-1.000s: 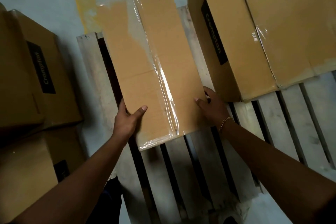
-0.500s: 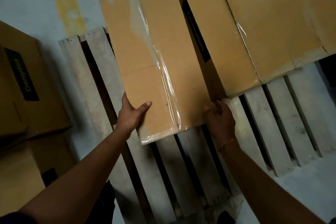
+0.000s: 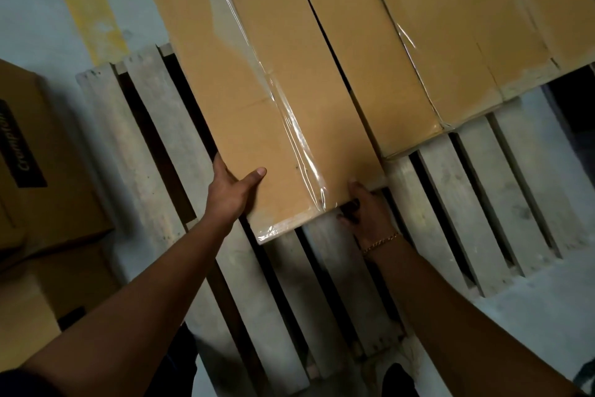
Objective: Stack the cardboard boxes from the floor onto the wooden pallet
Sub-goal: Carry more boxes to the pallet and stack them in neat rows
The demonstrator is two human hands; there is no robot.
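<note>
A long cardboard box point(image 3: 257, 100) with clear tape down its top lies on the wooden pallet point(image 3: 450, 203), pressed against another box point(image 3: 380, 52) to its right. My left hand point(image 3: 230, 193) grips the long box's near left corner, thumb on top. My right hand point(image 3: 367, 213) holds its near right corner from below the edge, a gold bracelet on the wrist. A third box point(image 3: 483, 10) lies farther right on the pallet.
More cardboard boxes point(image 3: 38, 171) with a black label sit on the floor at the left, one point(image 3: 29, 316) nearer to me. A yellow line point(image 3: 87, 10) is painted on the grey floor. The pallet's near slats point(image 3: 322, 300) are bare.
The long box has moved right across the pallet and now sits against the neighbouring box. Both hands stayed on its near corners.
</note>
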